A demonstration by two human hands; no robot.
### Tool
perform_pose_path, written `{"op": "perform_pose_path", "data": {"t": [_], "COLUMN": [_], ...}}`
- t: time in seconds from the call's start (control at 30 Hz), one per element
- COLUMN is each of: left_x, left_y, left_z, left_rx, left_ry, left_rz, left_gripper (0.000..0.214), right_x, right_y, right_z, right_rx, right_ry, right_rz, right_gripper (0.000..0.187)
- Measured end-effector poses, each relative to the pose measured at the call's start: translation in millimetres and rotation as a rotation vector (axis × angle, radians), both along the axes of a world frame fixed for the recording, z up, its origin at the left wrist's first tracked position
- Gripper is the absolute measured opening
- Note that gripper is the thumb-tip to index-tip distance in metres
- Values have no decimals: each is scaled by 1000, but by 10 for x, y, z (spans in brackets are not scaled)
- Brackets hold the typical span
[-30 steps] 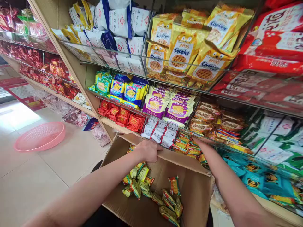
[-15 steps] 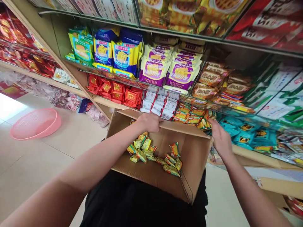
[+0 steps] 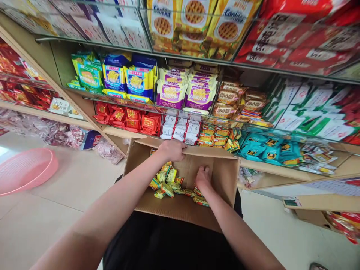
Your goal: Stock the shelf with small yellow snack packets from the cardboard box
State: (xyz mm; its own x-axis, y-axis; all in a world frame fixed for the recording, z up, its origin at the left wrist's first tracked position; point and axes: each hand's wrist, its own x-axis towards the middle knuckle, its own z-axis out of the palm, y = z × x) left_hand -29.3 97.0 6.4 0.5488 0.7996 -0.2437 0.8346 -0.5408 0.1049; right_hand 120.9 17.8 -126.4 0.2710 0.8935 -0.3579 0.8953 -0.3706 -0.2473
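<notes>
A cardboard box [image 3: 225, 180] rests tilted on my lap, its open side towards me. My left hand [image 3: 172, 150] is closed over the box's upper flap [image 3: 208, 151]. Inside, small yellow-and-green wrapped snack packets [image 3: 168, 189] lie loose on the left, with a few more at right of centre. My right hand [image 3: 203, 177] reaches into the box by the right-hand packets [image 3: 201, 201], fingers curled; what they hold, if anything, is hidden. Just beyond the flap, matching yellow-orange packets [image 3: 219, 136] fill part of the lowest shelf.
Glass shelves hold purple soda biscuit packs [image 3: 170, 90], yellow cookie packs [image 3: 194, 15], red packets [image 3: 132, 119], white packets [image 3: 180, 131] and teal packets [image 3: 271, 150]. A pink plastic basket [image 3: 30, 172] stands on the floor at left. Another cardboard box [image 3: 312, 217] is at right.
My right hand has moved left and down, from the shelf packets at the box's right corner into the box. My left hand keeps its hold on the flap. The view has shifted.
</notes>
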Motion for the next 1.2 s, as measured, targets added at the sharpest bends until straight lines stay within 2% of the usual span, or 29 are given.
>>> {"op": "perform_pose_path", "data": {"t": [0.13, 0.2, 0.27, 0.33, 0.43, 0.5, 0.6, 0.7, 0.87, 0.97, 1.07, 1.13, 1.2], "left_x": [-6, -19, -55, -106, -156, -146, -78, -11, 64, 191, 340, 383, 355], "left_y": [20, 51, 42, -60, -413, -701, -998, -1043, -936, -935, -893, -761, -530], "left_z": [4, 26, 69, 124, 181, 175, 103, 22, 25, 107, 234, 327, 391], "left_rx": [19, 9, -2, 31, 96, -22, -369, -626, -733, -703, -590, -394, -111], "left_ry": [0, -16, -98, -320, -811, -1010, -1141, -1259, -1363, -1361, -1268, -1142, -943], "left_rz": [6, 25, 13, -37, -43, 41, 243, 379, 429, 442, 310, 164, 57], "left_gripper": [45, 47, 50, 49, 39, 40, 46, 38, 37, 37, 36, 39, 41], "right_x": [3, -2, -19, -37, -33, -11, 24, 50, 75, 99, 258, 499, 824], "right_y": [-44, -90, -152, -252, -454, -567, -636, -613, -599, -641, -639, -566, -424], "right_z": [-66, -4, 141, 365, 767, 994, 1168, 1159, 1089, 1155, 1281, 1357, 1390], "right_rx": [-15, -3, 41, 159, 330, 361, 355, 385, 468, 472, 469, 578, 771], "right_ry": [-21, 15, 64, 274, 922, 1276, 1489, 1524, 1453, 1583, 1670, 1653, 1594], "right_rz": [-49, -14, 45, 85, 0, -131, -261, -351, -460, -443, -414, -491, -613], "right_gripper": [30, 22, 16, 18, 27, 30, 29, 26, 28, 28, 28, 30, 32]}}
